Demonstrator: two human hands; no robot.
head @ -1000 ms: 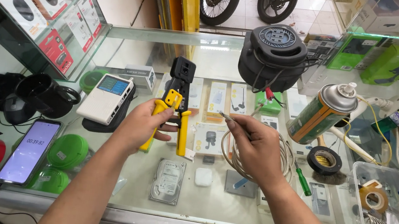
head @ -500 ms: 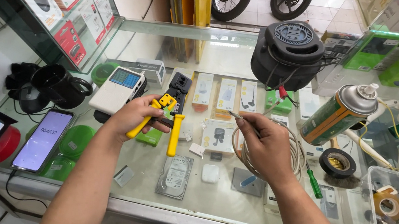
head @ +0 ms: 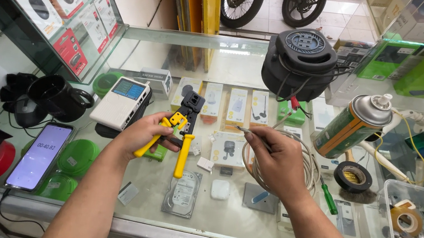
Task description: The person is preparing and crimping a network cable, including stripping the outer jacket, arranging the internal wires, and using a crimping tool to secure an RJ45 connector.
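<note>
My left hand (head: 142,133) grips a yellow-handled crimping tool (head: 181,131) with a black head, held over the glass counter with its handles apart. My right hand (head: 277,162) pinches the end of a coiled grey cable (head: 312,170), with the cable tip pointing left toward the tool's head and a small gap between them. The rest of the coil hangs around my right hand and lies on the counter.
A white cable tester (head: 121,102) and a phone with a timer (head: 40,155) lie left. A black cable reel (head: 298,62), spray can (head: 352,124), black tape roll (head: 353,176) and clear bin of tapes (head: 412,227) stand right. Inside the glass counter (head: 221,226) lie packaged goods.
Both hands have stayed close together over the counter. The tool and cable tip sit slightly lower in view as the camera shifted; the cable tip has stayed just right of the tool's head.
</note>
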